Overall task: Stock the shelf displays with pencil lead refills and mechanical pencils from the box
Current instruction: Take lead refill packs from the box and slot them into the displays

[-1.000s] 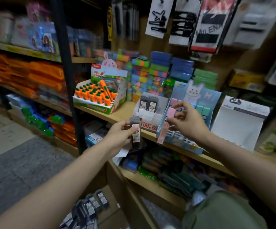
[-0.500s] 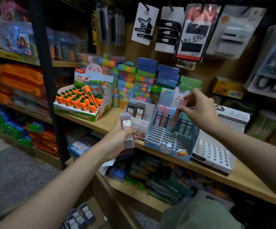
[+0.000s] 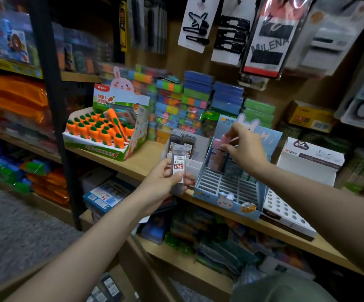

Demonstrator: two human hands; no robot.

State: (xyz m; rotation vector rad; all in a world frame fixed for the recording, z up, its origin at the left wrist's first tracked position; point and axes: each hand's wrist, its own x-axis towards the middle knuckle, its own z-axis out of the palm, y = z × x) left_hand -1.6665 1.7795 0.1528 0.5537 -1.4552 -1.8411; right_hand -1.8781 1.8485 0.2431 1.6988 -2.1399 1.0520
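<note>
1. Rising since the earlier frame, the right hand (image 3: 245,149) now sits at the back row of the blue tray (image 3: 227,201), fingers pinched on a pink pencil (image 3: 220,153) that stands nearly upright among the other pinks.
2. Left hand (image 3: 161,184) holds a lead case (image 3: 178,168) label-out, thumb across its front, just in front of the white lead box (image 3: 196,164) on the shelf (image 3: 141,162).
3. Step in hand, by my read: seat the pencil in its slot. Best done by keeping it vertical, lowering it straight, and letting go only once the tip is caught in the grid.
4. Watch the neighbours. The pinks stand touching, so a sideways nudge could tip the row.
5. Room: the tray's front rows are open, with bare grid between the hand and the near wall. Its tall bunny backboard closes off the rear.
6. The left side is tighter. The lead box sits just beside the tray, two dark cases already upright at its back, so the lead case wants a straight drop in front of them.
7. More cases (image 3: 111,288) wait low in the carton by the floor.
</note>
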